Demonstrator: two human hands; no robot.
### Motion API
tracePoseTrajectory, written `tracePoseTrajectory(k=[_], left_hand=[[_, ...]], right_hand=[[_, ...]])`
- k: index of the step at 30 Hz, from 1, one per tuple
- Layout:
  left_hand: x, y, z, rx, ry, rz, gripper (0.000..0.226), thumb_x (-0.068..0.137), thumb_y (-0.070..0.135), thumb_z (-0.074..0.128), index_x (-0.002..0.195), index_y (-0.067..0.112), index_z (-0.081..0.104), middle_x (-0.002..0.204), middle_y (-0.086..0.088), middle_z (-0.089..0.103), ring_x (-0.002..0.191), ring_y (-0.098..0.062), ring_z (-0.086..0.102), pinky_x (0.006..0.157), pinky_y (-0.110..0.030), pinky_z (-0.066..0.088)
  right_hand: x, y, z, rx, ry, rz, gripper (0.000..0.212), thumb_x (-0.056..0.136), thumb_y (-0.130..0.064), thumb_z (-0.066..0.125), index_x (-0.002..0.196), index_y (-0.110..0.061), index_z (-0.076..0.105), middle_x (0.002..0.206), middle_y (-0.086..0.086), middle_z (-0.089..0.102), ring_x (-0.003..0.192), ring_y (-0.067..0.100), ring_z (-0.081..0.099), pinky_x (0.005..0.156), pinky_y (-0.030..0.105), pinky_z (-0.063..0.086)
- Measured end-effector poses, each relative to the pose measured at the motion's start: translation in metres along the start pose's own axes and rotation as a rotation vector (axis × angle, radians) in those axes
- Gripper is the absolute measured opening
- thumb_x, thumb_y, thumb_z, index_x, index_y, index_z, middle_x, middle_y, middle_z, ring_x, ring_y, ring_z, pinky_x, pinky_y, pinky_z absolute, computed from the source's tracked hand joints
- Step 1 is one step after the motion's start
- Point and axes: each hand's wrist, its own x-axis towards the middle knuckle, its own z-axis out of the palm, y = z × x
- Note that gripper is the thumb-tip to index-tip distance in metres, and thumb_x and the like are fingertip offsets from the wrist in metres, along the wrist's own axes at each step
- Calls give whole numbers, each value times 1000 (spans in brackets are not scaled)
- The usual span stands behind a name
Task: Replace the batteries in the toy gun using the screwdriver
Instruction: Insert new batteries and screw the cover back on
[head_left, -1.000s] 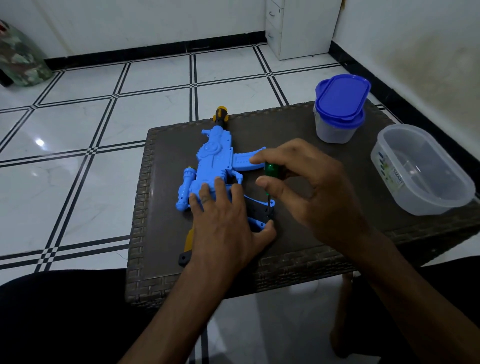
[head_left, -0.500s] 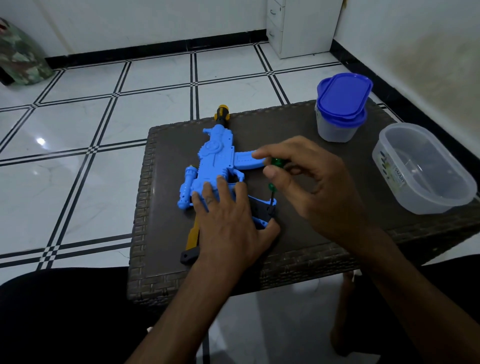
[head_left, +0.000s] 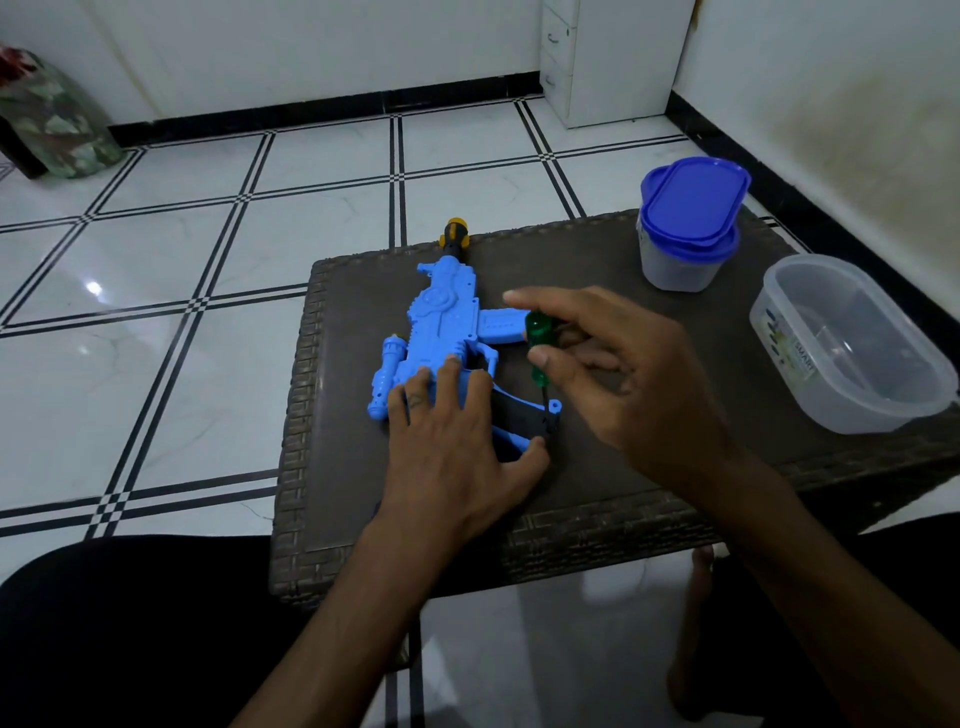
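The left hand (head_left: 451, 439) covers the rear of the toy gun (head_left: 441, 322), hiding its grip and stock. The screwdriver (head_left: 540, 345) tip is too dark to make out against the black panel. The right hand (head_left: 623, 374) is motion-blurred.

Dim, bluish room light. A bright glare spot sits on the glossy floor tiles (head_left: 93, 287) at the far left. The right hand (head_left: 639, 374) is slightly motion-blurred. Tile lines bow toward the edges.
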Motion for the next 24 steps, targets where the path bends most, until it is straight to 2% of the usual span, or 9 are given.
tracePoseTrajectory(k=[2,5,9,11,14,17,19,21,24], left_hand=[[1,0,0,6,3,-1,74,73,72,40,127,22,42,154,-10,30,138,-38,25,114,-52,19],[1,1,0,14,14,-3,77,72,73,39,130,22,42,154,-11,31,137,-38,26,114,-52,19],[0,1,0,20,23,-5,77,72,73,41,130,21,43,153,-12,32,137,-39,27,114,-51,20],[0,1,1,24,30,-3,75,72,72,42,127,20,45,152,-12,34,135,-39,29,113,-51,21],[0,1,1,27,41,-1,77,71,72,41,126,19,47,150,-14,36,135,-40,30,112,-51,22],[0,2,0,26,31,-4,78,70,72,38,127,19,46,151,-13,35,135,-40,29,112,-50,21],[0,1,-1,26,32,-5,79,69,73,35,127,19,46,151,-13,35,135,-40,28,113,-50,21],[0,1,-1,22,35,-7,80,69,73,34,127,19,46,150,-14,35,135,-40,29,112,-51,20],[0,1,0,24,26,-7,81,70,73,35,130,19,45,152,-13,33,136,-40,27,113,-50,19]], right_hand=[[0,1,-2,-65,17,-10,35,90,-9,70,124,-12,66,100,2,63,84,12,63,76,18,56],[1,2,-3,-123,43,-22,29,88,-14,72,117,-11,67,100,1,62,83,9,62,73,20,56],[-1,2,0,-84,53,-19,26,94,-18,64,116,-5,64,112,4,64,103,11,63,80,23,58],[-2,2,0,-78,57,-13,24,95,-16,63,114,-2,66,114,6,67,107,13,64,82,27,58],[-1,-1,0,-52,95,37,22,92,-14,68,113,-6,68,105,2,72,94,8,69,78,24,59],[1,-4,0,-27,107,72,35,91,-15,70,125,-17,64,96,-9,69,85,8,70,76,23,59],[3,-2,-2,-67,87,36,35,91,-14,69,126,-18,64,95,-8,67,81,12,68,74,27,58],[3,1,-3,-133,73,-16,25,92,-16,68,117,-13,70,94,-1,67,81,13,66,70,33,56],[2,2,-5,-155,68,-41,24,94,-18,64,116,-9,69,103,2,67,91,12,65,76,26,55]])
